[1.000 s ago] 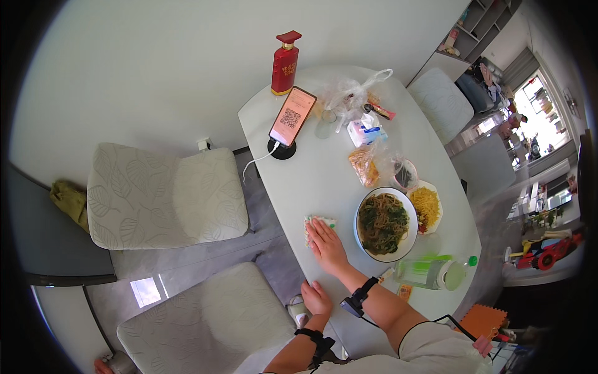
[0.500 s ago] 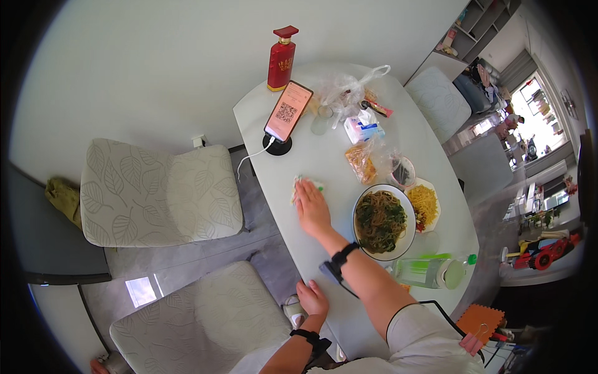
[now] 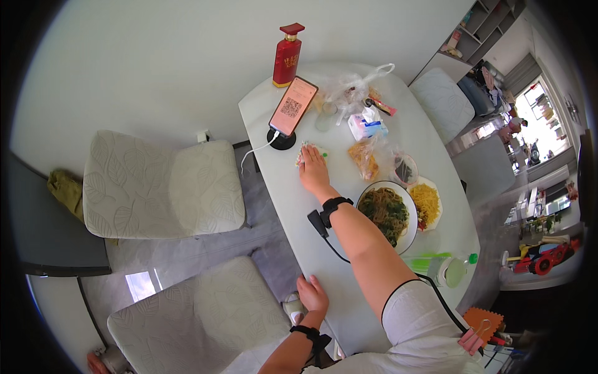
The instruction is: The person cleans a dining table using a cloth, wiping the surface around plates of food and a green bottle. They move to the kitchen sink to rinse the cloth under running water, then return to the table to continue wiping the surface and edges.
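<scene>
My right hand point(image 3: 315, 172) lies flat on a small patterned cloth point(image 3: 303, 156), fingers stretched out, pressing it to the white table point(image 3: 283, 187). Just beyond the fingertips, a phone point(image 3: 293, 106) showing a square code leans on a round black stand point(image 3: 281, 140), a white cable plugged into its lower end. My left hand point(image 3: 313, 295) rests at the near left table edge, thumb and fingers apart, with nothing visible in it. Right of my right forearm are a bowl of noodles with greens point(image 3: 384, 215) and a plate of yellow shreds point(image 3: 425, 204).
Farther back stand a red bottle point(image 3: 287, 59), clear plastic bags point(image 3: 349, 90) and a tissue pack point(image 3: 366, 126). Bagged bread point(image 3: 363, 159) and a lidded tub point(image 3: 405, 168) sit near the bowl. A green-tinted jug point(image 3: 447, 272) is by my right arm. Two patterned chairs point(image 3: 162, 193) point(image 3: 205, 305) flank the left side.
My right hand has slid the cloth farther up the table, toward the phone stand. My right forearm now covers part of the noodle bowl. The left hand stays at the table edge.
</scene>
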Motion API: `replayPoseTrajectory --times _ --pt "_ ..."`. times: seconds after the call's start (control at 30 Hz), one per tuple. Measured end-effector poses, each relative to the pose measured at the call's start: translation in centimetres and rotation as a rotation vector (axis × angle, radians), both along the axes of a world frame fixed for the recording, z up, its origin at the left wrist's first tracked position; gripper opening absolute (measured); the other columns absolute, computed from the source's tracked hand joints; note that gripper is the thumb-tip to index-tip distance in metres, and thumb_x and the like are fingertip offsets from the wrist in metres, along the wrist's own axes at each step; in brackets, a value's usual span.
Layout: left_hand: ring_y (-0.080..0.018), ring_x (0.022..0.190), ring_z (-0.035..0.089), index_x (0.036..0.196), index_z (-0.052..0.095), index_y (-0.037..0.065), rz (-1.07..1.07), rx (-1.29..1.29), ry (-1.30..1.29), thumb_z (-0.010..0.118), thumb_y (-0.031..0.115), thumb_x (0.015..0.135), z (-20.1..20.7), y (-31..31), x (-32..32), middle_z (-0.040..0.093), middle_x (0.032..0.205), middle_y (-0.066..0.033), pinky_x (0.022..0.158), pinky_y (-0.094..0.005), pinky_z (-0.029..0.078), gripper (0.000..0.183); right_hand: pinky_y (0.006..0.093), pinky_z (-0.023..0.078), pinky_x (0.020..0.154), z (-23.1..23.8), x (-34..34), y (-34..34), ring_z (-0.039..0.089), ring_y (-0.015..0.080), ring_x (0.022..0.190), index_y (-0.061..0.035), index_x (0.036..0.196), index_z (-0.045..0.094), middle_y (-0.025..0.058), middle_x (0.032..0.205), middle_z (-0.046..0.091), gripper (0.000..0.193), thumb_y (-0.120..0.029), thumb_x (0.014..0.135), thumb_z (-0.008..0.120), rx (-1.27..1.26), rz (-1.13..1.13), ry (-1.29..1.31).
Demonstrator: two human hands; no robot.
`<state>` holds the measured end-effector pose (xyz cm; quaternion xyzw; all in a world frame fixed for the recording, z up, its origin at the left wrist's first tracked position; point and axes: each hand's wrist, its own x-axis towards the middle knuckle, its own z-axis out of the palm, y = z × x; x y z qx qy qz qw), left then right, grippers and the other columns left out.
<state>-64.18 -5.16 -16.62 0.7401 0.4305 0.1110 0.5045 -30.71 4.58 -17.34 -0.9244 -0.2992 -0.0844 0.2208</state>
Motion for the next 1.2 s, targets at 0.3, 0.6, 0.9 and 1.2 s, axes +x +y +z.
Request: replayPoseTrajectory --times 0.3,0.6,0.9,1.2 --pt "-0.0433 0.085 0.052 0.102 0.046 -0.005 0.026 0.03 -0.01 0.042 0.027 0.097 0.6 -0.3 0.4 0.053 0.096 -0.0253 0.075 -0.0476 0.041 0.033 0.0427 0.031 0.106 0.2 1.5 -0.6 0.04 0.0323 0.127 -0.003 0.129 0.045 0.0176 0.134 0.044 0.045 -0.015 0.087 0.05 -0.005 -0.01 0.015" --pt "-0.0442 0.088 0.052 0.106 0.047 -0.004 0.034 0.023 0.017 0.045 0.03 0.095 0.0 -0.1 0.4 0.053 0.098 -0.0246 0.075 -0.0478 0.043 0.036 0.0456 0.023 0.109 -1.2 0.4 -2.7 0.03 0.0324 0.135 -0.0052 0.135 0.042 0.0167 0.141 0.039 0.048 -0.022 0.09 0.044 -0.012 -0.319 -0.074" --pt "-0.0445 0.085 0.052 0.105 0.046 -0.006 0.069 0.101 0.021 0.042 0.029 0.097 -0.7 0.5 0.0 0.054 0.096 -0.0261 0.075 -0.0473 0.042 0.036 0.0468 0.023 0.11 0.6 -10.5 -2.4 0.032 0.0337 0.133 -0.0081 0.138 0.039 0.0189 0.141 0.037 0.056 -0.013 0.083 0.053 -0.008 0.075 0.055" --pt "-0.0456 0.087 0.052 0.106 0.046 -0.005 -0.016 -0.003 -0.036 0.041 0.032 0.096 0.5 -0.2 0.3 0.053 0.098 -0.0258 0.074 -0.0481 0.043 0.038 0.0464 0.027 0.107 -0.7 -2.6 0.1 0.034 0.0348 0.132 -0.0069 0.136 0.042 0.0189 0.14 0.04 0.053 -0.018 0.085 0.054 -0.025 -0.016 -0.096"
